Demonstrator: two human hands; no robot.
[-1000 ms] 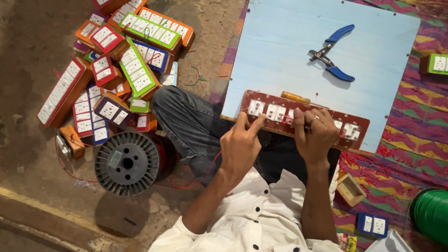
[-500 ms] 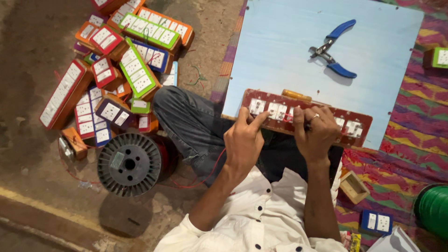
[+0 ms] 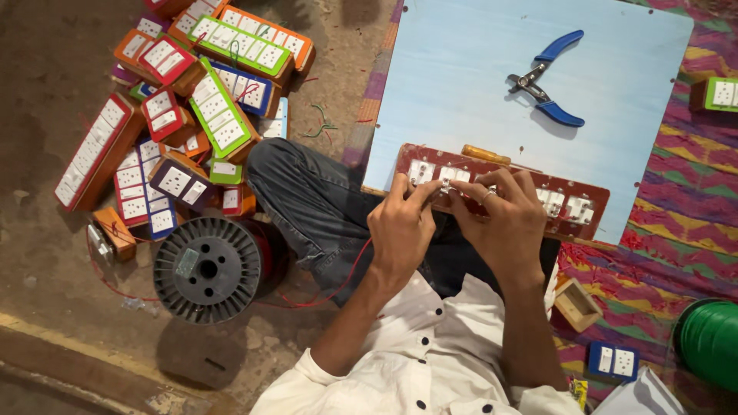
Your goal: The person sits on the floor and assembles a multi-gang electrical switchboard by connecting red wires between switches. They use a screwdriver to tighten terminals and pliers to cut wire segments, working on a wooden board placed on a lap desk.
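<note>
Both hands seemingly pinch wiring on the red switchboard.

the switch board looks like dark red painted wood with a worn, matt face and glossy white plastic switches, lying on a smooth matt pale-blue panel. the pliers show bare metal jaws and shiny blue plastic grips. the spool is dull grey plastic; the mat is coarse woven cloth.

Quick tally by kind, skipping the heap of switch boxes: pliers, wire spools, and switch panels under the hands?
Pliers: 1
Wire spools: 2, black spool and green spool
Red switch panel: 1
Total: 4
</note>
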